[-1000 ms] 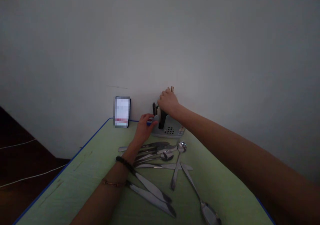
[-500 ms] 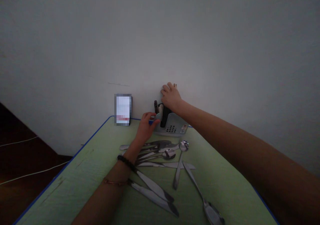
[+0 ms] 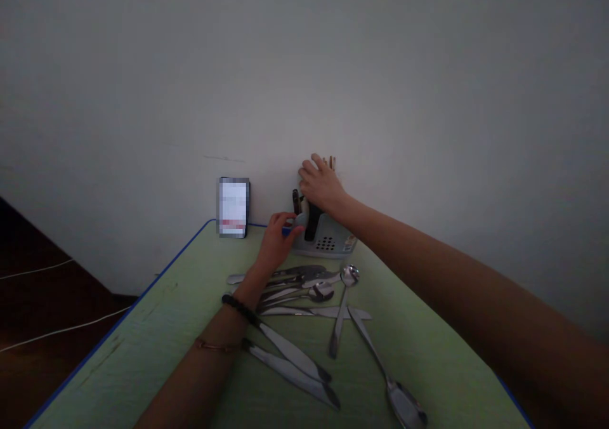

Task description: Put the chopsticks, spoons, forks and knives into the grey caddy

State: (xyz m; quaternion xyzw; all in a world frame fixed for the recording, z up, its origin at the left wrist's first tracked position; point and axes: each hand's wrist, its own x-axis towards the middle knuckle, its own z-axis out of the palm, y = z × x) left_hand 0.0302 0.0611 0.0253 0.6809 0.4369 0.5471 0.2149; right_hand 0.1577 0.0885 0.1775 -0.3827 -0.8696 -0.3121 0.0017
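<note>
A grey plastic cutlery holder [image 3: 328, 244] with a patch of round holes stands against the wall. My left hand [image 3: 277, 242] grips its left end, thumb toward the front and fingers at the side. Over the holder's top is my right hand [image 3: 321, 184], its fingers bent downward; what they hold, if anything, is hidden. Dark handles [image 3: 295, 202] and a black piece [image 3: 313, 223] rise from the holder below that hand. Thin light-coloured sticks [image 3: 332, 162] show behind it. In front, on the green table, lie several knives [image 3: 295, 359] and spoons [image 3: 350, 275].
A lit phone [image 3: 233, 207] leans upright on the wall at the back left of the green table [image 3: 157, 353]. One large spoon [image 3: 404, 405] lies near the front edge. White cables [image 3: 66, 334] run across the dark floor at left.
My right hand has shifted slightly left above the holder, and more of the thin sticks behind it shows. My left hand stays at the holder's left end.
</note>
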